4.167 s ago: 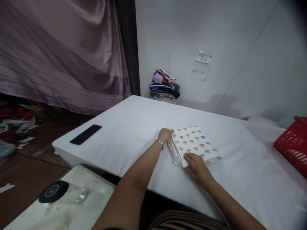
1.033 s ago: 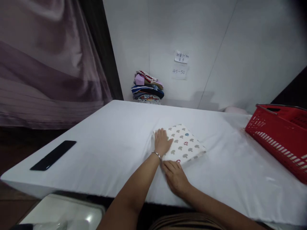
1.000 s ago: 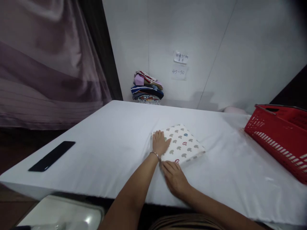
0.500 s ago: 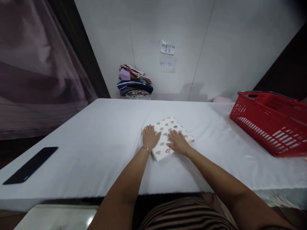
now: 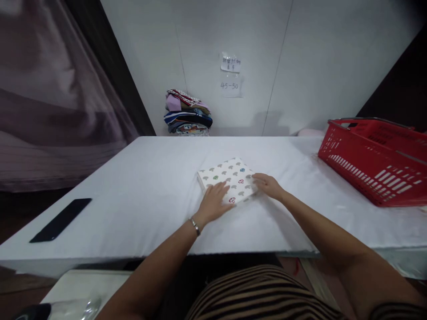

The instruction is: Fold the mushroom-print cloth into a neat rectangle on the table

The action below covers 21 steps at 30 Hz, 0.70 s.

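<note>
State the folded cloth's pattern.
Folded cloth: white with grey mushroom-like shapes, plus a few red, green and blue ones; shows best in the head view.

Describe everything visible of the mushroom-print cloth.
The mushroom-print cloth is white with grey mushrooms and a few green, blue and red ones. It looks like soft fabric, folded into a flat, layered, roughly four-sided pad. It lies askew on the white-covered table, one corner pointing to the far side. The left hand lies spread over its near edge; the right hand is at its right edge, exact contact unclear.
</note>
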Motion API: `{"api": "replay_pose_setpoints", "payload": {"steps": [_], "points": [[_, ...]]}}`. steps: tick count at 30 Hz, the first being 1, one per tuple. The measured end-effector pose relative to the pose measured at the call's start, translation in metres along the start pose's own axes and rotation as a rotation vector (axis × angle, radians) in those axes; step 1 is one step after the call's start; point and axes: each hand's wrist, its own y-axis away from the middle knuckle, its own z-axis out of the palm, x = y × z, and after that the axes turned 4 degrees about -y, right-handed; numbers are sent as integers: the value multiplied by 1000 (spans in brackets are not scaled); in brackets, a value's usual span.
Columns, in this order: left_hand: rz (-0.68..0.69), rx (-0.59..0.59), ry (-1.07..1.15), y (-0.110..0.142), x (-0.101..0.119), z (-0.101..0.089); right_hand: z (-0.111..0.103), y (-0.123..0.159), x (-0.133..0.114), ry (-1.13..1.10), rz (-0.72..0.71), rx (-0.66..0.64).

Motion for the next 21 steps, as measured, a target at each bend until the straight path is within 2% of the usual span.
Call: {"api": "replay_pose_setpoints", "payload": {"steps": [2,4,6,12,18,21], "points": [[108,-13,-37,18,7,1,-5,11,12,70,-142,-57],[157,-3,-83,26,6,4,-5,17,19,148,-264,-105],[174,13,-131,26,0,6,-4,17,22,217,-296,-116],[153,86,-248,28,-15,8,-3,13,23,312,-208,-165],[63,-32,-173,41,-7,10,0,21,19,304,-125,-220],[-7,-29,-125,37,-5,4,0,18,15,291,-73,-221]]}}
